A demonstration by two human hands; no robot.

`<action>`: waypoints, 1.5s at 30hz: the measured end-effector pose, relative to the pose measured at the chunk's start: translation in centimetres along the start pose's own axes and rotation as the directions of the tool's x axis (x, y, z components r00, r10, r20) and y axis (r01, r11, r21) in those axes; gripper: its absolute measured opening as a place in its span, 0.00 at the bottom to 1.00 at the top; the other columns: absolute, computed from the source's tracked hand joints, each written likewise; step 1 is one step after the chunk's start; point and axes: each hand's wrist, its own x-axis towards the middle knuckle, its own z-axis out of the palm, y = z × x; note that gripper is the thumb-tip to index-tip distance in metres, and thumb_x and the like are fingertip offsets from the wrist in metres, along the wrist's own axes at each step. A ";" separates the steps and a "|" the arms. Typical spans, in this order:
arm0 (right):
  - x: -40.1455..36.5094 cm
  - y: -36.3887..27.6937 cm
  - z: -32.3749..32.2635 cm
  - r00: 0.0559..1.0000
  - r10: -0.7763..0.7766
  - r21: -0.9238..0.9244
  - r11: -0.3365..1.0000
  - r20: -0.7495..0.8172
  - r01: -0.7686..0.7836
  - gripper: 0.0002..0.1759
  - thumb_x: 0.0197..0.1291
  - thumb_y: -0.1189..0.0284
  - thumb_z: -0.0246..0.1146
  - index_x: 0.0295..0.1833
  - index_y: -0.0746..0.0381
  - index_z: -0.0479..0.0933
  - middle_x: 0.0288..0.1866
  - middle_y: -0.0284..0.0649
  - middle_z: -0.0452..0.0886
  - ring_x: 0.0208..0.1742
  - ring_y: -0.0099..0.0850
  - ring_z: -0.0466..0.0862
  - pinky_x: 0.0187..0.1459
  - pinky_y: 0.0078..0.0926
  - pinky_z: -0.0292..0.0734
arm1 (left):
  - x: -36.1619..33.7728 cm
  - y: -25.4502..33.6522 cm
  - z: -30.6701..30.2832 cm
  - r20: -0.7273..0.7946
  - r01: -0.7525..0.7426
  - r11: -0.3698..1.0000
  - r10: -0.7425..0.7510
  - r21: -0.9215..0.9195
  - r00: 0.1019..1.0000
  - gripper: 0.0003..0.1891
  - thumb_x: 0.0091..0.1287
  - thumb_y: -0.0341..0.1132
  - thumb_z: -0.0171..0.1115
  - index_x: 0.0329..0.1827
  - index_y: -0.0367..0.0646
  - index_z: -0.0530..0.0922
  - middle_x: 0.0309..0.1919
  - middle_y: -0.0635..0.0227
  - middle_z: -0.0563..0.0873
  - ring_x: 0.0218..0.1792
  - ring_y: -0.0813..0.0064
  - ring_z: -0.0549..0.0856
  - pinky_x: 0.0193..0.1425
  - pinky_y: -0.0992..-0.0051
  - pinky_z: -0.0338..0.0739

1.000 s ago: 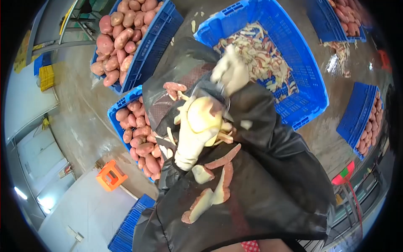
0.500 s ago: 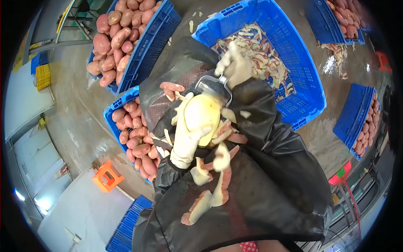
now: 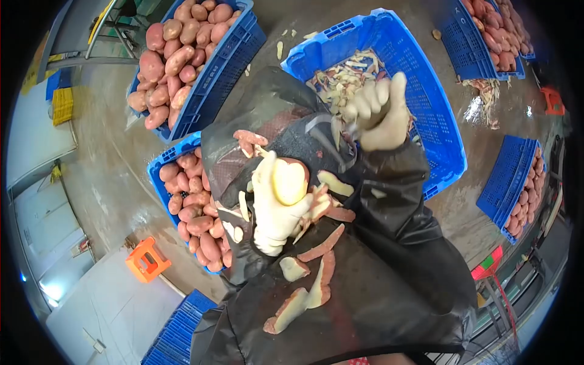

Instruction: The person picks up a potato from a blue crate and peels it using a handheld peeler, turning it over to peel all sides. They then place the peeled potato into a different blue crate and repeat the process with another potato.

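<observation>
My left hand (image 3: 274, 213), in a whitish glove, is wrapped round a partly peeled potato (image 3: 290, 181) over my lap. Its pale flesh faces up, and some reddish skin shows at the far edge. Up and to the right, my gloved right hand (image 3: 382, 115) is closed on a metal peeler (image 3: 331, 137), blurred by motion and apart from the potato. Strips of peel (image 3: 320, 280) lie on my dark apron (image 3: 377, 292), and more peel is bunched beside my left hand.
Ahead stands a blue crate (image 3: 441, 115) with a heap of peelings (image 3: 350, 79) inside. Red-skinned potatoes fill a crate (image 3: 228, 73) at upper left and another (image 3: 161, 161) below it. More potato crates stand at right. An orange stool (image 3: 146, 258) is at left.
My right hand has swung right and away from the potato with the peeler. The potato in my left hand now shows a different side. Some peel on the apron has shifted.
</observation>
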 end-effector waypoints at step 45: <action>0.3 3.9 -4.6 0.934 0.356 0.342 0.879 -0.009 -0.332 0.27 0.66 0.47 0.47 0.21 0.55 0.64 0.13 0.30 0.62 0.16 0.28 0.67 0.21 0.29 0.63 | -1.3 -0.2 0.7 0.403 0.458 0.388 -0.218 -0.800 0.889 0.35 0.47 0.33 0.58 0.62 0.35 0.62 0.50 0.54 0.77 0.50 0.59 0.79 0.54 0.65 0.75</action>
